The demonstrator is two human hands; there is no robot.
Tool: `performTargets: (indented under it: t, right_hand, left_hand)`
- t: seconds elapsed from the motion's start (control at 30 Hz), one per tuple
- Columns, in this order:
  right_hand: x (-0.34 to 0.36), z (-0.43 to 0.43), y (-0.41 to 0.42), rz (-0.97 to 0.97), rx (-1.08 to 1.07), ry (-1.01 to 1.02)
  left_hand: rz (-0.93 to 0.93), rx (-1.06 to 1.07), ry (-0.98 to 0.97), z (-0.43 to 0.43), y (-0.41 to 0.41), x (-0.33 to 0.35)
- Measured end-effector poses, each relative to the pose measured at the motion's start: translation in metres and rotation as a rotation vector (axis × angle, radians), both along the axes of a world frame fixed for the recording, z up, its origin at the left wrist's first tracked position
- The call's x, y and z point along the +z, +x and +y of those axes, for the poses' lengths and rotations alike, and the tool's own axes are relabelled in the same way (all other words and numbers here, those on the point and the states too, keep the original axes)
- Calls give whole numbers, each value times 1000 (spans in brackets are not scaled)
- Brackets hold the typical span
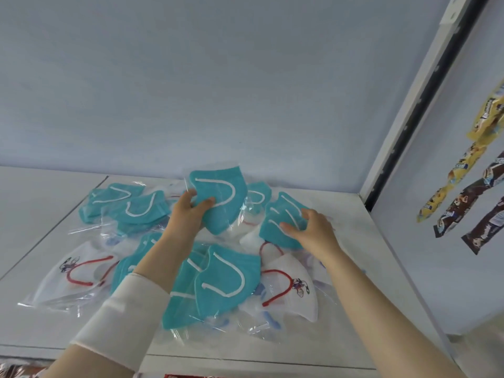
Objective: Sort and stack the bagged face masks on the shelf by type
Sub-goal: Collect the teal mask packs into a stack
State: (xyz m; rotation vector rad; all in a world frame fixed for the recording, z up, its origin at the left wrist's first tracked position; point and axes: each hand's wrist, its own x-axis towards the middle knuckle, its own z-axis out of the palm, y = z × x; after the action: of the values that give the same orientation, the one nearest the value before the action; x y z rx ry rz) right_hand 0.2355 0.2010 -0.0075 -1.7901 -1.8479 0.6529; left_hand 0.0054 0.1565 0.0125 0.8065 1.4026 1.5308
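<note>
Bagged face masks lie scattered on the white shelf (41, 203). My left hand (191, 211) grips a teal mask in a clear bag (221, 197) and holds it lifted above the pile. My right hand (311, 227) rests on another bagged teal mask (281, 222) at the right, fingers curled over its edge. More teal masks sit at the back left (131, 208) and in front (223, 285). White masks with red ear loops and a cartoon print lie at the front left (73, 271) and front right (294, 287).
A pale blue back wall rises behind the shelf. A dark-edged upright post (414, 110) bounds the shelf on the right. Beyond it hang strips of yellow (461, 170) and brown snack packets (480, 214). The shelf's front edge runs along the bottom.
</note>
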Motion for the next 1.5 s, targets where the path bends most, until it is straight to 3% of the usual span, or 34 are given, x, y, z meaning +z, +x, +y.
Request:
performTargets:
  t: [0.13, 0.23, 0.3, 0.43, 0.57, 0.63, 0.73, 0.9, 0.93, 1.0, 1.07, 1.13, 1.27, 1.37, 1.5]
  right_hand:
    - [-8, 16, -9, -315, 72, 64]
    - [-5, 17, -11, -370, 60, 64]
    - [-1, 15, -7, -236, 45, 135]
    - [20, 14, 17, 275, 91, 181]
    - [63, 13, 29, 406, 321, 99]
    - [75, 13, 17, 266, 448, 71]
    - [71, 18, -9, 35, 441, 248]
    - [48, 35, -19, 182, 305, 471]
    - [42, 42, -13, 143, 214, 429]
    - [21, 55, 0, -116, 101, 171]
    - [-2, 60, 8, -343, 114, -45]
    - [-15, 64, 8, -367, 107, -39]
    - [-8, 63, 4, -202, 89, 279]
    - [10, 58, 7, 233, 81, 232]
    - [47, 52, 22, 619, 162, 82]
  left_hand:
    - [31, -27, -87, 3, -2, -8]
    - [42, -43, -107, 5, -2, -12]
    - [60, -38, -119, 5, -4, -13]
    - [98, -5, -90, 6, -12, -9]
    - [185, -42, -40, 8, 1, 3]
    - [184, -142, 9, 7, 19, 6]
    - [164, -291, 34, 3, 47, 8]
    - [269, -259, 41, 7, 43, -2]
    - [277, -210, 20, 8, 36, -3]
    - [257, -90, -39, 12, 18, -7]
    - [238, -1, -70, 16, 3, -9]
    - [198, 39, -57, 19, -5, -10]
    - [194, 57, -74, 19, -12, -13]
    - [193, 65, -63, 16, -11, -11]
    - [214, 56, -44, 9, -2, -2]
